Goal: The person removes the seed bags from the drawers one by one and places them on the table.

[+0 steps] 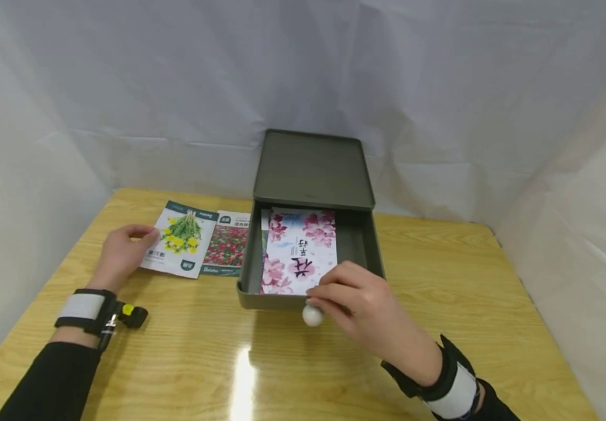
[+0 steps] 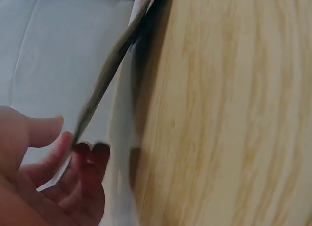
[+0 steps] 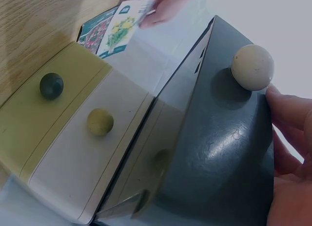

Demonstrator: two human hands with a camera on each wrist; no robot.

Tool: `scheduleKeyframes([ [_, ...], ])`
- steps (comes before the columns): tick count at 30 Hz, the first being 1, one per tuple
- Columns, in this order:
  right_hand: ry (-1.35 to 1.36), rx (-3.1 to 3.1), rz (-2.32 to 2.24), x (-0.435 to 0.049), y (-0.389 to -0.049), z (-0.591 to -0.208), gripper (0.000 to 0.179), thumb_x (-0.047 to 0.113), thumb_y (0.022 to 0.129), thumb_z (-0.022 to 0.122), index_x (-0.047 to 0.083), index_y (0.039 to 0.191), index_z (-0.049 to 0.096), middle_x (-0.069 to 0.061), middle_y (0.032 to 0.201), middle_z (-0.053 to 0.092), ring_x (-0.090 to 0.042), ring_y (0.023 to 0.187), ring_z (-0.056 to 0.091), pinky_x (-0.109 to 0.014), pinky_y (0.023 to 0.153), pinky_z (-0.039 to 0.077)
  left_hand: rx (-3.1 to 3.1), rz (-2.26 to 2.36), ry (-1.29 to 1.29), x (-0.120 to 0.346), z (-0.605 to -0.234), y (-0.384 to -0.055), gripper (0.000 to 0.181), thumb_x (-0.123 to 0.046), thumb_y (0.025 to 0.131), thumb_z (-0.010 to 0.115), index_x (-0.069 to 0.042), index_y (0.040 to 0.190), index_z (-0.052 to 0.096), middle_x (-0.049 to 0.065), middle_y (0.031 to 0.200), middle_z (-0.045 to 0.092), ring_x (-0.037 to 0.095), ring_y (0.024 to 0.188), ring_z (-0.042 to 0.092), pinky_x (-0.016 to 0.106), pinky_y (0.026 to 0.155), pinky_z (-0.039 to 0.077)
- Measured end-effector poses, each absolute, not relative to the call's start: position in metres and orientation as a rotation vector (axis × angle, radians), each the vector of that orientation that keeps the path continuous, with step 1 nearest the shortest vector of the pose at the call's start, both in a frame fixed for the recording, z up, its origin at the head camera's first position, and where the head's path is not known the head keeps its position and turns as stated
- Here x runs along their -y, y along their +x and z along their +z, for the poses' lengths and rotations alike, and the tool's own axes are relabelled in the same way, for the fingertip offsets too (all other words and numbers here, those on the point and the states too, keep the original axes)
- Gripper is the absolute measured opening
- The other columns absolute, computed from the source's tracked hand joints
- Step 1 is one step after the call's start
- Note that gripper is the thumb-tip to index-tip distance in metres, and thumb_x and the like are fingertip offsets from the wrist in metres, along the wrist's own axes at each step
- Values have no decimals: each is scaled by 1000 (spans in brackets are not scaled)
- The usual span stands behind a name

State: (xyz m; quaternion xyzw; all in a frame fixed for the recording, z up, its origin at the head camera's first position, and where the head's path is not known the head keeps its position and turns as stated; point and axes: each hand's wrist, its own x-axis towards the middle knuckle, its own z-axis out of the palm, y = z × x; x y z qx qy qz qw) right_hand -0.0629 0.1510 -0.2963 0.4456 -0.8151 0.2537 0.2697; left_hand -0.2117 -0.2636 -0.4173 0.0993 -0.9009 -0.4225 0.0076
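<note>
My left hand (image 1: 126,251) pinches the left edge of a seed packet (image 1: 189,234) with yellow flowers; in the left wrist view this packet (image 2: 105,82) shows edge-on at the fingertips, tilted up from the table. Beside it lies a second seed packet (image 1: 226,242) with red flowers, partly overlapped. My right hand (image 1: 361,304) holds the front rim of a pulled-out dark grey drawer (image 1: 358,237), thumb close to its white round knob (image 1: 312,316). Inside the drawer, a flat pink-blossom packet (image 1: 303,248) lies over another, of which only a strip shows.
The drawer belongs to a small cabinet (image 1: 313,169) set near the white curtain (image 1: 203,76). Below it are a white drawer (image 3: 87,148) with a yellow knob and a yellow-green drawer (image 3: 58,109) with a dark green knob. Everything stands on a wooden table (image 1: 440,269).
</note>
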Motion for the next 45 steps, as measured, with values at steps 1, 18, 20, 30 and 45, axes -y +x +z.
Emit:
scheduleKeyframes([
  [1,1201,2197,684,-151,-63,-296,5,15,81,68,13,85,70,5,87,58,-4,83,52,-16,72,44,2830,-1308,322,263,-417,-211,71,-58,92,37,-1,133,44,25,130,43,36,113,41,47,87,39],
  [18,1160,2416,546,-166,-84,-280,13,25,89,60,16,93,69,8,90,61,-5,85,54,-23,73,45,2871,-1031,-139,210,-343,-181,68,-62,91,34,-3,120,53,18,111,58,31,97,54,46,75,44],
  [20,1151,2486,513,-171,-92,-278,15,28,90,58,18,95,69,9,91,62,-6,85,54,-24,74,45,2790,-1042,-266,187,-326,-170,60,-60,91,37,-9,114,58,11,104,62,26,93,57,43,74,45],
  [30,1166,2753,365,-178,-106,-272,27,42,94,49,26,95,71,20,86,63,1,82,54,-25,76,45,2215,-900,-1000,106,-281,-135,15,-29,92,55,-18,87,64,-13,76,58,-1,68,51,23,57,43],
  [45,832,2827,-59,-171,-105,-272,23,36,91,55,18,88,68,8,66,52,-8,57,44,-26,54,40,2647,-27,-1126,74,-267,-133,29,-34,92,47,-22,67,53,-9,57,43,13,61,47,40,73,41],
])
